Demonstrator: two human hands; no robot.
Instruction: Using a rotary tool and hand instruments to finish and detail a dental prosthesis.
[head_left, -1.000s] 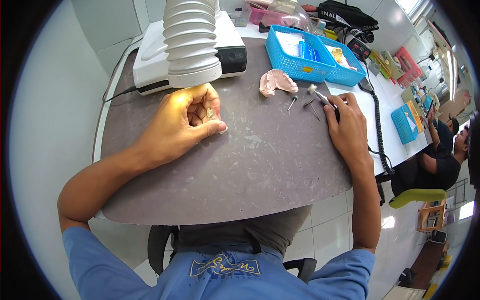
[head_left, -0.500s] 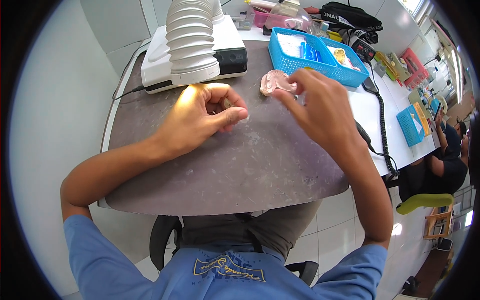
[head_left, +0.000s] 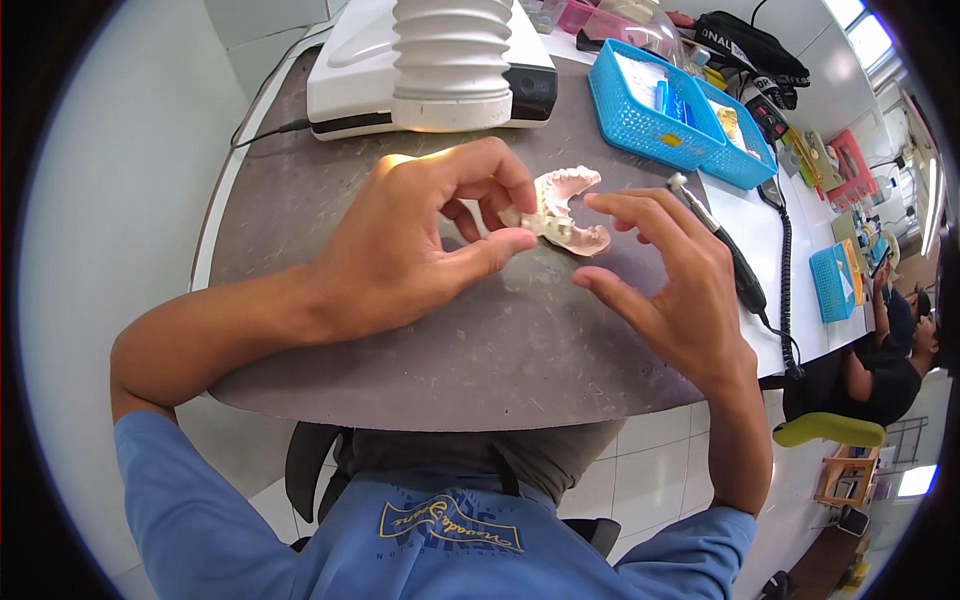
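The work surface is a grey tabletop (head_left: pixel 450 370), scuffed with pale scratches and specks, its front edge curving above the person's lap. On its far half a pale pink dental cast (head_left: pixel 582 242) rests with its horseshoe opening toward the right. At the cast's left side, the left hand (head_left: pixel 430 215) pinches a small pale piece (head_left: pixel 516 218) between thumb and fingertips; the piece is mostly covered, and whether it touches the cast is hard to tell. The right hand (head_left: pixel 685 275) hovers just right of the cast, fingers spread and thumb well apart from them, holding nothing. Beyond that hand lies a black-and-silver handpiece (head_left: pixel 738 265), its cord running near a coiled black cable (head_left: pixel 785 255). At the back a white machine (head_left: pixel 345 65) stands under a ribbed white hose (head_left: pixel 450 60), and to its right sit two blue baskets (head_left: pixel 650 133) of supplies. A plain pale wall (head_left: pixel 130 220) closes off the left. Rightward, a white counter (head_left: pixel 745 215) stretches past a red rack (head_left: pixel 850 165) toward a person in black (head_left: pixel 880 385) beside a green chair (head_left: pixel 830 430), above white floor tiles (head_left: pixel 650 450).
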